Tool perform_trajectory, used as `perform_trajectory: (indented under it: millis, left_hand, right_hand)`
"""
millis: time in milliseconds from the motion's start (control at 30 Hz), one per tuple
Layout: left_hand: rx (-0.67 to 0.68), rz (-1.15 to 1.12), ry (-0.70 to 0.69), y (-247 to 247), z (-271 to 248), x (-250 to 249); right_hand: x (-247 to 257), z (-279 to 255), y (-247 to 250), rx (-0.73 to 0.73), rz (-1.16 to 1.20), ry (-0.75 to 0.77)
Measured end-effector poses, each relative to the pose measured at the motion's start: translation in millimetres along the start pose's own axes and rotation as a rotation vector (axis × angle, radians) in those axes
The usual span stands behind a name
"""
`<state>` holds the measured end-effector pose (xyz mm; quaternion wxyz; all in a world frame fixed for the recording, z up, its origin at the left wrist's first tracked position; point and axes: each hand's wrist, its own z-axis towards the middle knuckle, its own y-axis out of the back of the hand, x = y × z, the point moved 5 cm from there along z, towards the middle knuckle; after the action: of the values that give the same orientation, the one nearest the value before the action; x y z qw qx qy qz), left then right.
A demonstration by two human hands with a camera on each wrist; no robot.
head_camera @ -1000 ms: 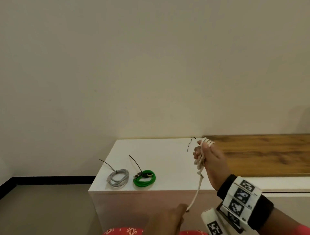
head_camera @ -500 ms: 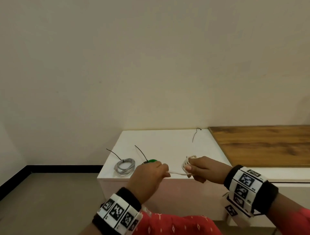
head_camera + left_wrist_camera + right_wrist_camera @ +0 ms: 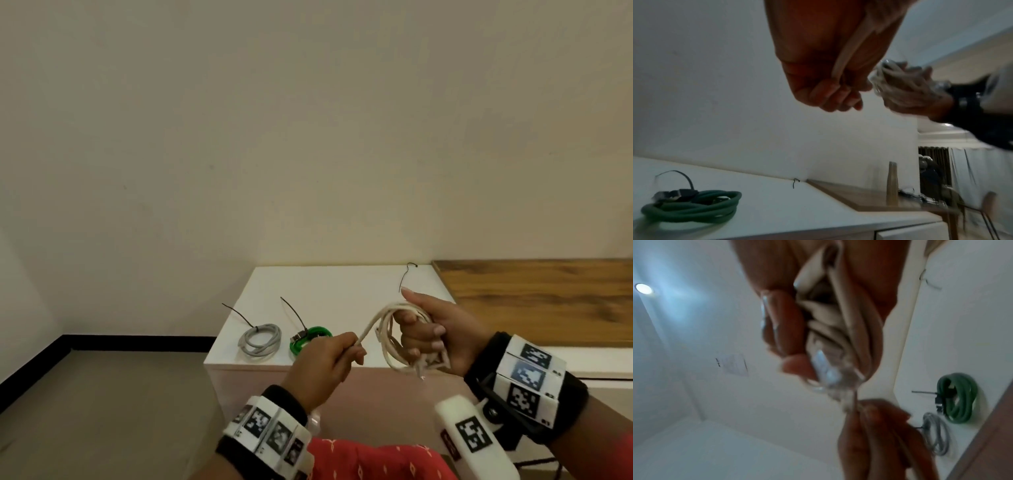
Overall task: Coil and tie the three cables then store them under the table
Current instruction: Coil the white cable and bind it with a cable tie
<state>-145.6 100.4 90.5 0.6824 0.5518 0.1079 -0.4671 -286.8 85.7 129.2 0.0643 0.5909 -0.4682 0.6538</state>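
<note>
A white cable point(image 3: 387, 329) is looped in several turns around my right hand point(image 3: 433, 334), whose fingers curl round the coil point(image 3: 840, 324) above the table's front edge. My left hand point(image 3: 329, 358) pinches the cable's free end point(image 3: 840, 65) just left of the coil. On the white table point(image 3: 342, 291) lie a coiled grey cable point(image 3: 260, 341) and a coiled green cable point(image 3: 310, 337), each with a black tie sticking up. The green coil point(image 3: 692, 206) also shows below my left hand. A loose black tie point(image 3: 406, 275) lies near the table's back.
A wooden-topped surface point(image 3: 534, 298) adjoins the white table on the right. The beige wall point(image 3: 308, 137) stands right behind both. Grey floor point(image 3: 102, 411) with a black skirting lies to the left. A tall beige vase point(image 3: 892, 183) stands on the wooden top.
My left hand came up from below the table edge to the coil. My right hand dropped from the back of the table, turned palm-side up, and the loops now hang wider around it.
</note>
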Motion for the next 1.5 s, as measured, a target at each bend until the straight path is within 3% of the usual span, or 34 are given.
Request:
perform_trajectory:
  millis: [100, 267, 500, 733, 933, 1067, 1200, 1267, 1333, 1400, 1500]
  left_hand:
    - [-0.05, 0.067, 0.021, -15.3, -1.4, -3.0]
    - [0.095, 0.057, 0.132, -49.6, -15.3, -10.1]
    - [0.049, 0.101, 0.176, -47.8, -21.8, -42.1]
    - [0.135, 0.473, -0.012, -39.8, -22.2, -59.2]
    - [-0.013, 0.715, -0.397, -27.8, -20.3, -73.6]
    - [-0.23, 0.58, -0.489, -14.1, -16.5, -75.2]
    - [-0.344, 0.398, -0.352, -6.0, -12.0, -57.0]
    - [-0.302, 0.179, -0.175, -2.0, -10.7, -40.5]
    - [-0.122, -0.082, -0.021, -10.0, -9.4, -27.3]
    - [-0.008, -0.148, 0.009, -16.9, -8.4, -24.2]
    - [-0.051, -0.116, -0.033, -18.7, -5.1, -24.3]
  right_hand:
    - [2.5, 3.7, -6.5, -0.121, 0.184, 0.138]
    - [13.9, -0.7, -0.8, -0.224, 0.321, 0.392]
    - [4.4, 1.7, 11.0, -0.381, -0.136, 0.441]
    - [-8.4, 4.5, 7.1, -0.457, -0.574, 0.396]
    - [-22.5, 7.0, -1.9, -0.354, -0.946, 0.244]
    - [-28.5, 8.1, -0.2, -0.285, -0.942, 0.089]
    - [-41.9, 7.3, -0.3, -0.229, -0.823, -0.045]
    - [-48.2, 7.8, -2.1, -0.193, -0.744, -0.091]
    - [-49.8, 8.2, -5.1, -0.187, -0.694, -0.112]
    - [-49.4, 7.3, -7.3, -0.213, -0.69, -0.107]
    - [-46.0, 5.0, -5.7, -0.31, -0.651, -0.025]
